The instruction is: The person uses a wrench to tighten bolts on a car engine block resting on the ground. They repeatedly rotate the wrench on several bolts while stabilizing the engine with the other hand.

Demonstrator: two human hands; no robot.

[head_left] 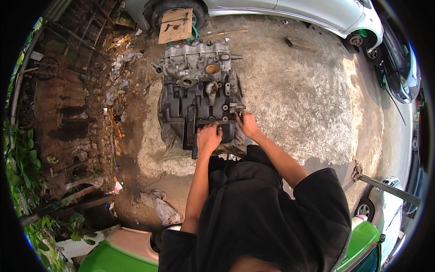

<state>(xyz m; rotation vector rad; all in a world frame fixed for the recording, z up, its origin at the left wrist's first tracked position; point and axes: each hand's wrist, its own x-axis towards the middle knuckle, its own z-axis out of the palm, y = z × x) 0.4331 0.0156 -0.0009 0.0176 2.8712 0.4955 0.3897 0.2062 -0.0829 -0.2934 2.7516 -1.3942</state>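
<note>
A dark grey engine block, partly greasy, lies in front of me with its pale metal cylinder head at the far end. My left hand rests on the near part of the block, fingers laid over its edge and apart from my right hand. At the block's right side, my right hand has its fingers bent together by a small metal fitting. Whatever is between those fingertips is too small to make out. A rusty elbow-shaped pipe stub stands up from the middle of the engine.
Dirty cloth or sacking lies under the engine on the concrete floor. Beyond stand a silver car and a cardboard sheet by its wheel. Litter lines the left; a metal bar juts in at right.
</note>
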